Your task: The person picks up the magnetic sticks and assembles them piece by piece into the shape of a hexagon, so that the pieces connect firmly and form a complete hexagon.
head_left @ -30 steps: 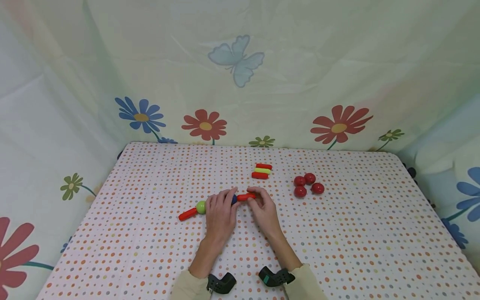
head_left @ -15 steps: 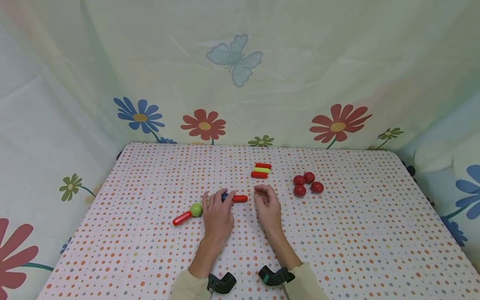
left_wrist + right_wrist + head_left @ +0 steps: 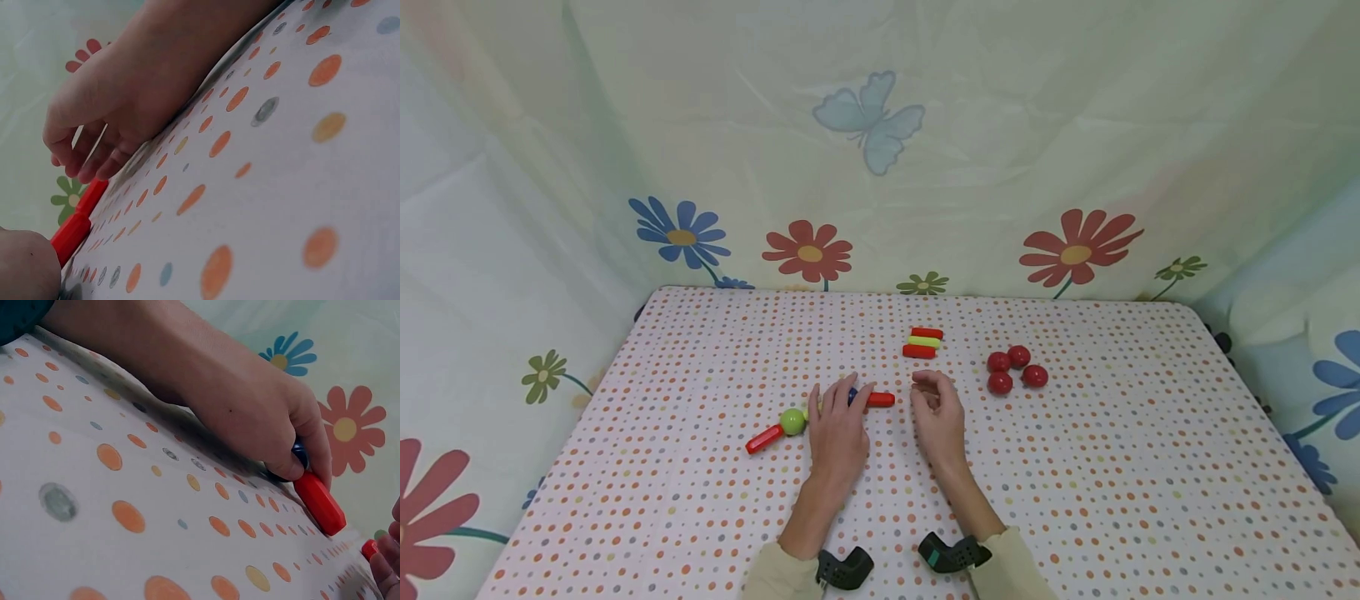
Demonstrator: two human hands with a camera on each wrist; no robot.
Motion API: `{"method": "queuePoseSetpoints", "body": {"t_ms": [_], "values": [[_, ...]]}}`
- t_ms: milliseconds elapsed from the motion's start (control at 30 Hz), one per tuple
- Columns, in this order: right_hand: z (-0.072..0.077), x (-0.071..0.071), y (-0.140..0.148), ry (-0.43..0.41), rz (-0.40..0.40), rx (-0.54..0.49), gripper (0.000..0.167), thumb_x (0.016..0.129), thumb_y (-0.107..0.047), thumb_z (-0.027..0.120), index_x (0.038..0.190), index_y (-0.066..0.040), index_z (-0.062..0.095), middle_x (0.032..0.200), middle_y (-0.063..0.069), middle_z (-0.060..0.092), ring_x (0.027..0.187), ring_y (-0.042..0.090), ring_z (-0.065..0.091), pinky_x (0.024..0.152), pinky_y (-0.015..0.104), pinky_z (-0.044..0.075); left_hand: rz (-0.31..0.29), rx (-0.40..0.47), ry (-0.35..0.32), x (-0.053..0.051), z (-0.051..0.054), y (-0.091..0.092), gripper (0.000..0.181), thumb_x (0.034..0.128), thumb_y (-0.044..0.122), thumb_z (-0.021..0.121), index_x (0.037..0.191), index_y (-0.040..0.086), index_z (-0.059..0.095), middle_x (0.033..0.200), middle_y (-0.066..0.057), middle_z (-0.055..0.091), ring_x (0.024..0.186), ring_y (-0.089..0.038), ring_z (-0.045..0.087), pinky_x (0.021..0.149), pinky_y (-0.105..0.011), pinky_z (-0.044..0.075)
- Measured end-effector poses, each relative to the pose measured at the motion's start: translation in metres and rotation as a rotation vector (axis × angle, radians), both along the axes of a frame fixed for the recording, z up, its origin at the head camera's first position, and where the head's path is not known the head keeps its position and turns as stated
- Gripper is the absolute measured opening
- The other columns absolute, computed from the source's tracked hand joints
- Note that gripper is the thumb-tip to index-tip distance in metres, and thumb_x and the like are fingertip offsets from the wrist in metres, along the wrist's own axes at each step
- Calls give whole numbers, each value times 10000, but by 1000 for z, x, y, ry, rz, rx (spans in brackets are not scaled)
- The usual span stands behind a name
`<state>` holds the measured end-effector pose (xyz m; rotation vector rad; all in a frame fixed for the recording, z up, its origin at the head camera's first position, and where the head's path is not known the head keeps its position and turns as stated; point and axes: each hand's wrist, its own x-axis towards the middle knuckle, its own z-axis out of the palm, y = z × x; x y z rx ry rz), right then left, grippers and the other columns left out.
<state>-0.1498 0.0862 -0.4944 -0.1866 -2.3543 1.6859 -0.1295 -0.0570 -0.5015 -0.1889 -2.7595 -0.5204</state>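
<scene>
A row of joined pieces lies on the dotted table: a red stick point(image 3: 764, 439) at its left end, a green ball point(image 3: 792, 422), a blue ball point(image 3: 852, 395) and a second red stick point(image 3: 881, 400) at the right. My left hand point(image 3: 837, 433) covers the row's middle; in the right wrist view its thumb and a finger grip the blue ball point(image 3: 300, 454), beside the red stick point(image 3: 320, 503). My right hand point(image 3: 940, 417) rests just right of the row, fingers loosely curled and holding nothing.
Behind the hands lie two loose red sticks point(image 3: 919, 352) with a yellow-green stick point(image 3: 924, 342) between them. Several red balls point(image 3: 1035, 376) are grouped to their right. A flowered curtain point(image 3: 970, 167) hangs along the table's back edge.
My right hand has let go of the right-hand red stick and moved slightly right. The row has shifted a little left with my left hand on it; the last half second shows hardly any movement.
</scene>
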Motion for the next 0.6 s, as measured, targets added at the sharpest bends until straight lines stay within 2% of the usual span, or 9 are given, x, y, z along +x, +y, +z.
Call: {"method": "queuePoseSetpoints", "body": {"t_ms": [100,233,300,367,467,600], "values": [[1,0,3,84,-6,58,273,910,-65,536,1177,-94,590,1158,47,610,1022,161,584,838,257,500,0,19,-12,0,0,0,532,823,-5,667,1308,198,583,1435,-56,474,1305,-270,452,1163,-558,216],[0,-3,12,268,-27,212,288,888,-10,533,1168,-53,583,1153,103,595,1061,220,558,887,361,484,5,51,-13,0,0,0,398,919,123,627,1306,203,588,1414,-57,491,1294,-272,457,1158,-558,213],[-1,-6,20,350,-67,291,295,874,10,533,1163,-32,574,1159,134,585,1089,262,524,920,406,445,7,62,-14,1,0,0,347,956,204,595,1303,205,591,1404,-56,499,1289,-269,459,1155,-556,215],[-1,-9,31,399,-128,323,297,866,24,533,1157,-15,571,1164,156,578,1106,295,487,934,423,397,5,68,-15,1,1,1,330,972,258,576,1296,203,593,1399,-58,502,1282,-270,461,1152,-556,217],[0,-13,48,411,-260,305,289,861,46,517,1141,0,573,1150,165,579,1081,302,447,910,365,346,2,79,-24,2,2,0,301,981,255,559,1276,201,594,1397,-61,501,1279,-273,463,1154,-553,210],[2,-16,64,342,-398,172,301,853,52,505,1135,-17,584,1155,172,557,1060,276,400,831,291,304,7,87,-32,1,2,0,276,988,236,548,1259,211,591,1396,-63,503,1280,-274,466,1160,-545,198]]}}
